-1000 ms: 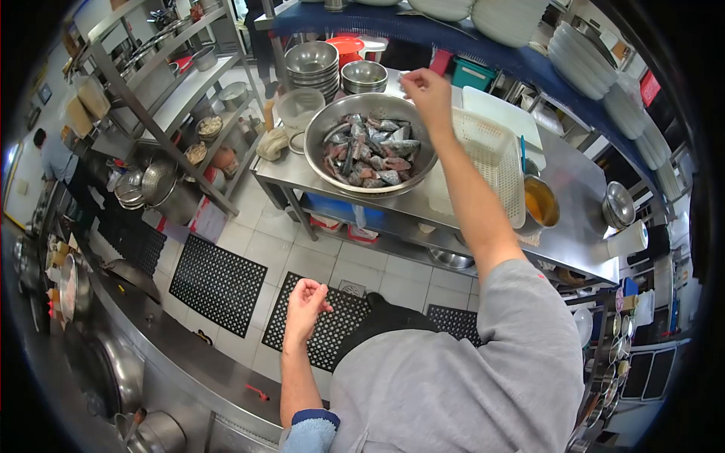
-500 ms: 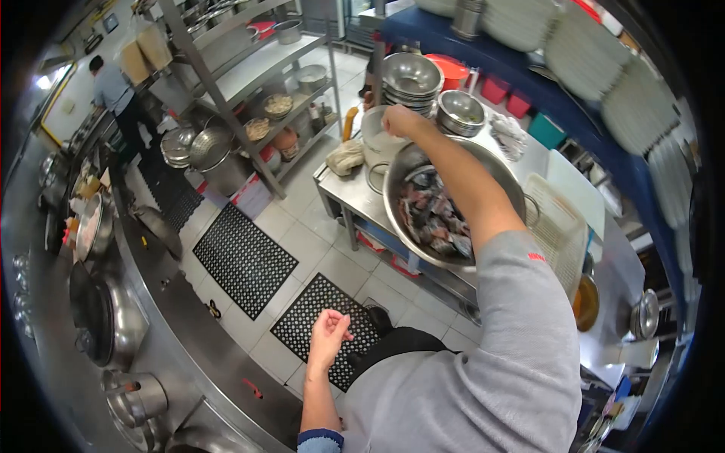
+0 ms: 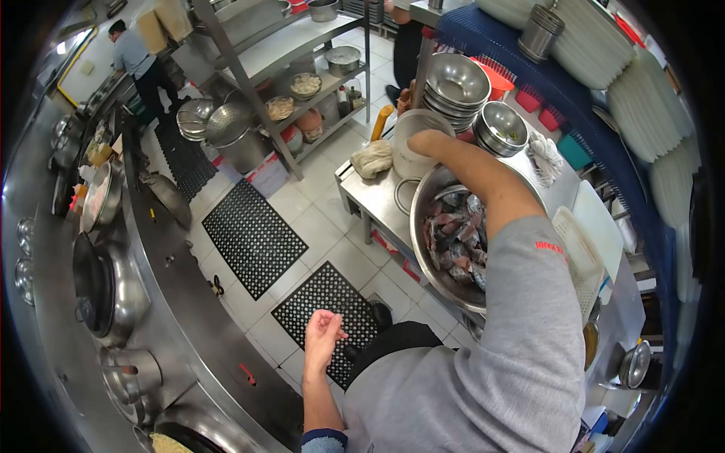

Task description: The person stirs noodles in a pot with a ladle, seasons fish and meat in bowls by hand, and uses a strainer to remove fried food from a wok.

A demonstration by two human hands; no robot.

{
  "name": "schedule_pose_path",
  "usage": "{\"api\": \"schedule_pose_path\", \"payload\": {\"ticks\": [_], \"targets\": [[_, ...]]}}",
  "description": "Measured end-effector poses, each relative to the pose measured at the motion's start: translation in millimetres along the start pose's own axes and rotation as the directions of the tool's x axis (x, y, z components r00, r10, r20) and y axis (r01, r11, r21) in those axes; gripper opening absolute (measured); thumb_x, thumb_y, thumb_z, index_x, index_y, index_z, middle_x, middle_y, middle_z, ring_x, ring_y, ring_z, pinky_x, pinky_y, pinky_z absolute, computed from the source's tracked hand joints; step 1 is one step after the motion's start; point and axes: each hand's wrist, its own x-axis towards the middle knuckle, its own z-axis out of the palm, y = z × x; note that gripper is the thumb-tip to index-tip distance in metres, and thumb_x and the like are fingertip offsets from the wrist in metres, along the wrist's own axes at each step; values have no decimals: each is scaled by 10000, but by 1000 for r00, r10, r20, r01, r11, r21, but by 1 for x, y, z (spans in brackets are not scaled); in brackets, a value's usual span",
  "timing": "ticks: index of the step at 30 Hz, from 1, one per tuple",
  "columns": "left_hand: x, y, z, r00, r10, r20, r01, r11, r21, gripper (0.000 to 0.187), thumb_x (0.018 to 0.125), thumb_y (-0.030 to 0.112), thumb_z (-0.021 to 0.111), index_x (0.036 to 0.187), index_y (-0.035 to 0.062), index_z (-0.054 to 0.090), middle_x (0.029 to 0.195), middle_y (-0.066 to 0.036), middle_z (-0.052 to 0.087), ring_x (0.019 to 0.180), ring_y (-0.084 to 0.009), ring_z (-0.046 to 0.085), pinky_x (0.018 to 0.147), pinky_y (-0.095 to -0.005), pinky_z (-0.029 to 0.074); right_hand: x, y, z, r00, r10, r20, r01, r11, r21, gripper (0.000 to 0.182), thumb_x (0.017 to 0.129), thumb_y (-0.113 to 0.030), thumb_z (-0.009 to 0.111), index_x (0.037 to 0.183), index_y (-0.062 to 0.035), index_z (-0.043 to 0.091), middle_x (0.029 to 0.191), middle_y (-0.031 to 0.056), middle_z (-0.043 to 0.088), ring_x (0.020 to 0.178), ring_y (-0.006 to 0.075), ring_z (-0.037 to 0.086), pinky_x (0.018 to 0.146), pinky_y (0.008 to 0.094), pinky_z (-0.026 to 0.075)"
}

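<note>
Head view: the person's right hand (image 3: pixel 427 143) is stretched out toward one o'clock, over the rim of a white tub (image 3: pixel 411 147) that stands on the steel bench (image 3: pixel 371 198). The hand appears to touch the tub's rim; whether its fingers are spread or closed on anything cannot be told, since they curl out of sight. Just beside the tub, at three o'clock from it, sits a big steel bowl (image 3: pixel 424 235) of cut fish (image 3: pixel 457 241), partly covered by the grey sleeve (image 3: pixel 529 302). At nine o'clock of the tub lies a crumpled cloth (image 3: pixel 373 158). Beyond the tub, at twelve o'clock, stand stacked bowls (image 3: pixel 455 83) and a smaller stack (image 3: pixel 502 127). A white basket (image 3: pixel 581 264) lies at the bowl's far side.

The left hand (image 3: pixel 323 337) hangs low at six o'clock, above a black floor mat (image 3: pixel 321 302), fingers loosely curled, holding nothing. Woks (image 3: pixel 98 291) line the stove at nine o'clock. Another person (image 3: pixel 140 57) stands at eleven o'clock, well apart.
</note>
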Motion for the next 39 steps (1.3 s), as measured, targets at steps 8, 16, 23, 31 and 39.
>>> {"api": "schedule_pose_path", "payload": {"ticks": [8, 16, 23, 31, 39], "targets": [[-2, -4, -8, 998, -1, 60, 0, 1000, 28, 138, 898, 133, 617, 906, 50, 507, 750, -17, 518, 588, -91, 524, 546, -259, 514, -88, 27, -61, 953, -112, -281, 270, 731, 626, 136, 700, -50, 686, 820, 15, 689, 752, 87, 685, 655, 111, 648, 592, 233, 541], [-13, -13, -24, 980, 4, 198, -18, 997, 70, 93, 909, 104, 588, 922, 50, 513, 704, -10, 514, 583, -90, 515, 561, -269, 511, -233, 17, -28, 845, 9, -535, 216, 909, 356, 160, 684, -65, 682, 832, -5, 696, 722, 89, 685, 633, 138, 659, 562, 276, 525], [-47, -24, -36, 954, -16, 298, -25, 991, 133, 119, 901, 121, 608, 923, 57, 511, 688, -6, 504, 573, -90, 512, 560, -264, 509, -308, 43, 37, 701, 252, -668, -165, 967, 193, 99, 723, -46, 633, 801, -3, 676, 639, 145, 633, 592, 201, 643, 560, 329, 496], [-71, -31, -24, 887, -29, 460, -63, 981, 184, 139, 889, 126, 623, 914, 55, 507, 692, 5, 510, 566, -81, 516, 559, -271, 517, -335, -1, 35, 592, 234, -771, 182, 894, 411, 149, 713, -41, 627, 843, -57, 697, 739, 137, 676, 663, 244, 658, 623, 360, 517], [-82, -37, -16, 888, -17, 460, -78, 979, 187, 126, 895, 119, 614, 900, 58, 504, 697, 4, 503, 583, -79, 516, 566, -264, 514, -299, -7, 32, 456, 182, -871, 329, 875, 355, 124, 756, -94, 651, 837, -10, 693, 710, 96, 675, 633, 143, 645, 624, 290, 520]]}}
